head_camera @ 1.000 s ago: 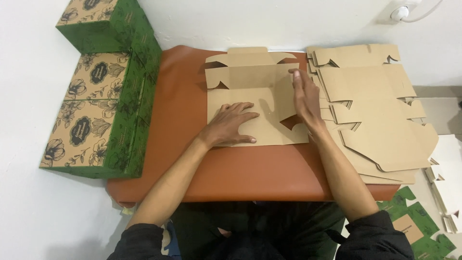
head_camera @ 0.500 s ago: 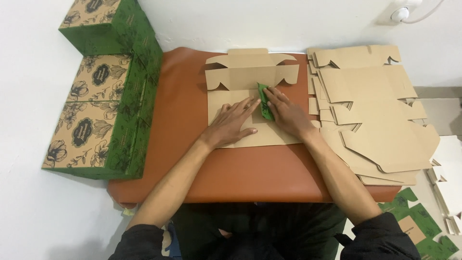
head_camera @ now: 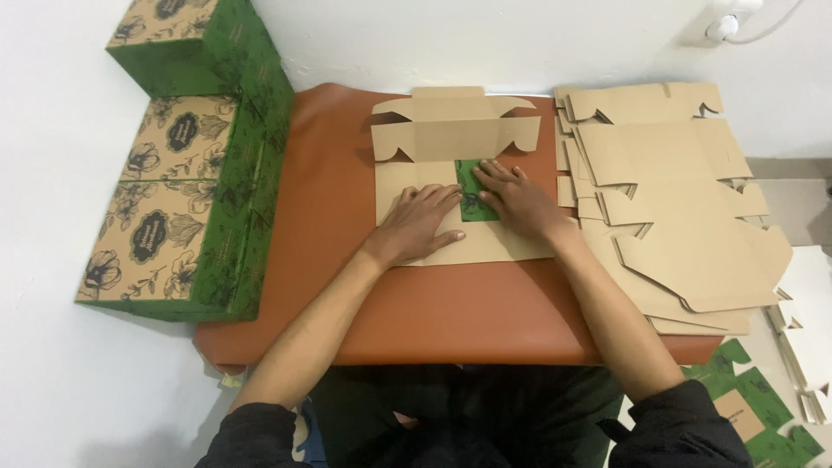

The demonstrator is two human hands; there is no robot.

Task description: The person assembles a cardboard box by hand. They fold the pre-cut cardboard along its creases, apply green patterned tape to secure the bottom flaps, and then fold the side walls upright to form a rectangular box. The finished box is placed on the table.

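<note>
A flat brown cardboard box blank (head_camera: 451, 143) lies unfolded on the brown-orange table mat (head_camera: 329, 217). One flap of it is folded over, showing its green printed side (head_camera: 472, 178). My right hand (head_camera: 518, 201) presses flat on that green flap. Just left of the flap, my left hand (head_camera: 416, 224) lies flat on the blank with its fingers spread. Neither hand grips anything.
A stack of more flat brown blanks (head_camera: 676, 199) lies at the right of the mat. Three assembled green boxes with floral tops (head_camera: 186, 191) stand along the left. Green printed pieces (head_camera: 750, 407) lie on the floor at the lower right. A white wall runs behind.
My right hand has folded the right flap of the blank leftward, from flat to pressed down green side up. My left hand has stayed on the blank.
</note>
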